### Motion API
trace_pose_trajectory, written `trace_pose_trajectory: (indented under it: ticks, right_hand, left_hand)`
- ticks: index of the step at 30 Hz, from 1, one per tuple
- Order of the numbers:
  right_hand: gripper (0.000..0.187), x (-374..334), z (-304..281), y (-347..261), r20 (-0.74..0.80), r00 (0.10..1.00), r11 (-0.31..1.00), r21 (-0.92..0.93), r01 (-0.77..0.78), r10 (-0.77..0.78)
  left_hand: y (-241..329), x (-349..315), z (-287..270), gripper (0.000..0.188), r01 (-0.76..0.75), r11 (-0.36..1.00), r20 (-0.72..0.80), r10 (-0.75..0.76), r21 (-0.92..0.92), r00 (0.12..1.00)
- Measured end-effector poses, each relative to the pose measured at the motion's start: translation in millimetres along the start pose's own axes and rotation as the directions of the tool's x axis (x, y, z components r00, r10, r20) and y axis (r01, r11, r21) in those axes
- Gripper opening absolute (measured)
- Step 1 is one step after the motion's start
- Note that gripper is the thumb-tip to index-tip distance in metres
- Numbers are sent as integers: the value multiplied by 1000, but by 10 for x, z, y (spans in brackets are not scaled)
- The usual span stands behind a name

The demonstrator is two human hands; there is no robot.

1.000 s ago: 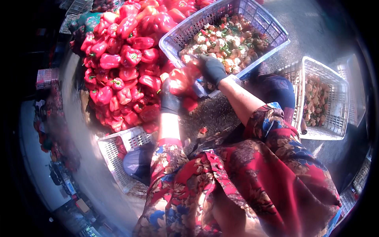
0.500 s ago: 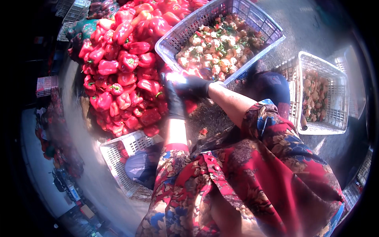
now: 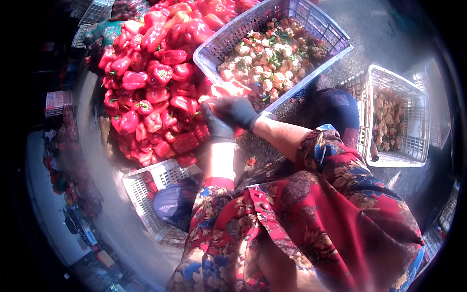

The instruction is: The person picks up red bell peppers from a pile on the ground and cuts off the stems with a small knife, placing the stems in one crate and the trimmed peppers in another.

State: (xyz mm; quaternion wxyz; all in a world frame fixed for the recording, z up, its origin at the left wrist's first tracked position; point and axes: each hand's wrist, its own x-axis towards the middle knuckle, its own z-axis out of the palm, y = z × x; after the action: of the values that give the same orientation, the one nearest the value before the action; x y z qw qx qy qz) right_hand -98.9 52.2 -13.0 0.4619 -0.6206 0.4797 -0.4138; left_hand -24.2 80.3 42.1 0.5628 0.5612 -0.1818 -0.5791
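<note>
Faces bluish crate (image 3: 321, 27) of pale cores (image 3: 272, 65) at one o'clock, white crate (image 3: 396, 159) of more at three; clasps glare-washed red pepper (image 3: 228, 90) in curled left hand (image 3: 217, 122) and right hand (image 3: 239, 112).

Left hand (image 3: 217, 124) and right hand (image 3: 241, 112) together at a glare-washed red pepper (image 3: 232, 89), exact grip unclear. Bluish crate (image 3: 323, 28) with pepper cores (image 3: 279, 61) just beyond; pepper heap (image 3: 158, 97) left.

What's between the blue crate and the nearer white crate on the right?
The person's dark-clothed right knee and some grey ground, in the head view.
</note>
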Motion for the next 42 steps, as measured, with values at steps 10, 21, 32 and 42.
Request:
trace_pose_trajectory:
  ticks: [10,21,32,42]
  right_hand:
    - [49,288,262,920,232,905,891,-205,405,-358]
    - [40,58,-264,-417,183,894,674,599,-431,409]
    - [61,447,-799,62,172,979,817,545,-188,110]
    - [45,473,-751,-55,-31,971,913,349,-210,235]
  left_hand:
    - [-598,667,-482,59,358,806,285,-246,-472,927]
    - [-511,457,-599,49,-476,3,392,561,880,729]
    - [443,368,-920,39,-155,947,71,141,283,987]
    - [1860,-221,-3399,41,-400,894,-390,449,204,804]
